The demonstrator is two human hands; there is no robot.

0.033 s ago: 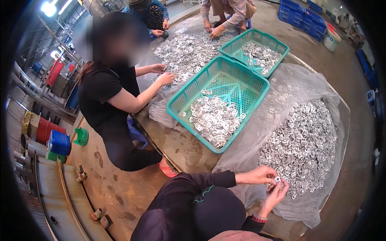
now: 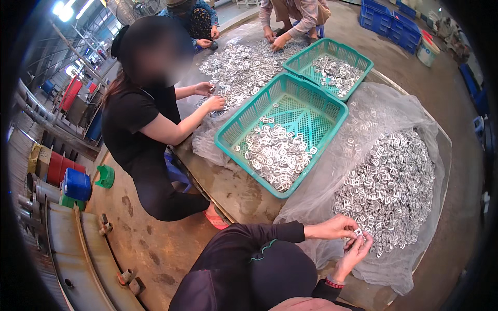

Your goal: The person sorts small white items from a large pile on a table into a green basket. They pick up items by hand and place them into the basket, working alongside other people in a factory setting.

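My left hand (image 2: 332, 228) and my right hand (image 2: 357, 251) meet at the near edge of a large heap of small silvery metal pieces (image 2: 389, 181). Both pinch one small metal piece (image 2: 358, 232) between their fingertips. The heap lies on a clear plastic sheet (image 2: 363, 119) spread over the low table. My sleeves are black, and a red bracelet (image 2: 332, 283) sits on my right wrist.
Two teal plastic baskets (image 2: 236, 136) (image 2: 363, 59) hold more metal pieces. A person in black (image 2: 140, 129) crouches left, sorting a second heap (image 2: 238, 67); two other people work at the far end. Blue crates (image 2: 389, 20) stand at the back. Cans and a rail lie left.
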